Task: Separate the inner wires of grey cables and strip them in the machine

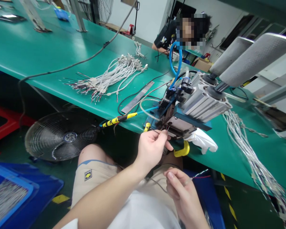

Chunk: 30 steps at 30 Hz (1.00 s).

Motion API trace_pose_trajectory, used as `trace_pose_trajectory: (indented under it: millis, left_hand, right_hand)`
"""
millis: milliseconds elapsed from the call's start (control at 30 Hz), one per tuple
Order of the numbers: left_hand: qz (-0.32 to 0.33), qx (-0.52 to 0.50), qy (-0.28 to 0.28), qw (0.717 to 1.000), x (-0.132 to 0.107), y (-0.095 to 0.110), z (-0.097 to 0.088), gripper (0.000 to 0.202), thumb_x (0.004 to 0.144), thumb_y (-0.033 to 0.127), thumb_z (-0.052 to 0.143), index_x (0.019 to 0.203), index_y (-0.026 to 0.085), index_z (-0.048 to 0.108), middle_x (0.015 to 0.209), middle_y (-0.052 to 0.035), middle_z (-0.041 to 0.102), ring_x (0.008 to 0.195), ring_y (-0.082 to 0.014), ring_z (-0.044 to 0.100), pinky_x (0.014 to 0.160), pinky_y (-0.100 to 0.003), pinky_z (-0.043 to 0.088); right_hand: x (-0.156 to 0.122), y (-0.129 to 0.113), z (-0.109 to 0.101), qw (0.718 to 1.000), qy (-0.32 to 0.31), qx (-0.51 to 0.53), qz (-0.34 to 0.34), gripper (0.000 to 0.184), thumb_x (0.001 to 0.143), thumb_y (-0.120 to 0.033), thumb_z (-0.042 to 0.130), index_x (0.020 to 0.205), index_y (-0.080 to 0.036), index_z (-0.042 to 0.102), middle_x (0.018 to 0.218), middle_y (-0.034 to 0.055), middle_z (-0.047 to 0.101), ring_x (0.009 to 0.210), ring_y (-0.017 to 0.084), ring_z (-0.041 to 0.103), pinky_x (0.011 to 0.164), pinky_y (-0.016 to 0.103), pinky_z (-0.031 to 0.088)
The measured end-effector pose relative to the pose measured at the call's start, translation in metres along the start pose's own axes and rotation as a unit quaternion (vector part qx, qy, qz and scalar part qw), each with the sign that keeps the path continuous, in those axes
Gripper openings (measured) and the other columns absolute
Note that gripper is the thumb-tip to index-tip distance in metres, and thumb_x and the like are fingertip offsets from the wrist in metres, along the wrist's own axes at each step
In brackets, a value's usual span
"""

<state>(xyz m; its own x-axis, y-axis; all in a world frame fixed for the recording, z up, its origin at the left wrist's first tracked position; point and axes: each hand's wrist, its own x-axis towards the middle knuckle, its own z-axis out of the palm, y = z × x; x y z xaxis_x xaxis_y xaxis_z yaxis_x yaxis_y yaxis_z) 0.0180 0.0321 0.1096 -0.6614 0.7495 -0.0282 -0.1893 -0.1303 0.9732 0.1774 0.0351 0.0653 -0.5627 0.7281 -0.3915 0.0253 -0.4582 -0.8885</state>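
Observation:
My left hand [151, 149] is closed in a pinch at the front of a bench press with pneumatic cylinders [205, 98]. Between its fingertips are thin wire ends [168, 128], held right at the machine's jaw. Lower and to the right, my right hand [184, 190] is closed, thumb against forefinger. A thin grey cable [158, 183] hangs over my lap and runs up to the right hand's fingers. Red and white wire ends [202, 175] stick out behind that hand; whether they belong to the same cable is hidden. A yellow hook-shaped part [182, 149] sits below the press.
A bundle of white cables [114, 76] and a steel ruler [137, 97] lie on the green bench [50, 60]. More cables [248, 149] hang over its right side. A floor fan [64, 136] and a blue bin [35, 194] stand at left. A person [168, 35] sits across.

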Motion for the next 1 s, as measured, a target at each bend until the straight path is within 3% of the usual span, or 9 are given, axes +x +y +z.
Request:
trace_pose_trajectory:
  millis: [467,667,1000]
  left_hand:
    - [-0.002,-0.005,0.000,1.000,0.000,-0.001,0.000,0.044,0.090,0.033,0.056,0.051,0.016,0.068,0.054,-0.0046,0.070,0.051,-0.0124,0.058,0.052,-0.024,0.040]
    - [-0.001,0.006,-0.004,1.000,-0.001,-0.004,-0.001,0.044,0.090,0.037,0.055,0.054,0.016,0.070,0.067,-0.0077,0.076,0.053,-0.0132,0.061,0.052,-0.024,0.040]
    - [0.004,-0.005,0.000,1.000,-0.002,-0.005,0.000,0.044,0.090,0.036,0.055,0.053,0.017,0.069,0.054,-0.0045,0.070,0.049,-0.0131,0.057,0.053,-0.025,0.041]
  right_hand:
    - [0.001,0.002,0.001,1.000,-0.001,0.007,0.004,0.031,0.075,-0.043,0.079,0.077,-0.013,0.071,0.051,-0.0096,0.030,0.044,0.003,0.015,0.043,0.021,0.007]
    - [-0.004,0.005,0.001,1.000,0.003,0.007,-0.005,0.030,0.076,-0.042,0.079,0.076,-0.014,0.071,0.050,-0.0102,0.027,0.045,0.004,0.014,0.043,0.022,0.007]
    - [-0.011,0.002,0.005,1.000,0.008,-0.002,-0.009,0.033,0.074,-0.046,0.079,0.075,-0.014,0.070,0.048,-0.0099,0.028,0.045,0.005,0.014,0.043,0.022,0.008]
